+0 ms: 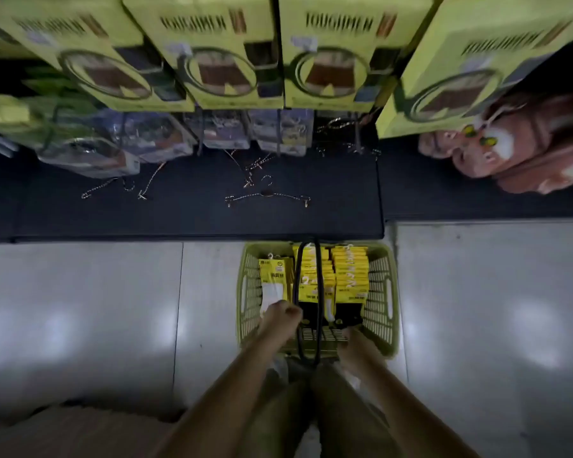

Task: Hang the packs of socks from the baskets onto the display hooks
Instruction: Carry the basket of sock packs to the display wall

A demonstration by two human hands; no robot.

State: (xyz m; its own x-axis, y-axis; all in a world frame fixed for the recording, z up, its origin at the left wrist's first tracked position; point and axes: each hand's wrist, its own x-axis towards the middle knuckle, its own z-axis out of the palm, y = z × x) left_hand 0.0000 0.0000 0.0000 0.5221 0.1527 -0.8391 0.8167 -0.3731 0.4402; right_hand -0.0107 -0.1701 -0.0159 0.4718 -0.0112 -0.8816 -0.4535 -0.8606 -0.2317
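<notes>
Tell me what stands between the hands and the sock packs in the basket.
Only the black handles, which run over the middle row of sock packs in the basket. The left hand and right hand are at the near end, one on each side; the outer rows lie uncovered.

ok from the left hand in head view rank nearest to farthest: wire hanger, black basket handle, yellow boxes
From the left hand:
1. black basket handle, just to its right
2. wire hanger, on the dark ledge ahead
3. yellow boxes, hanging at the top
</notes>
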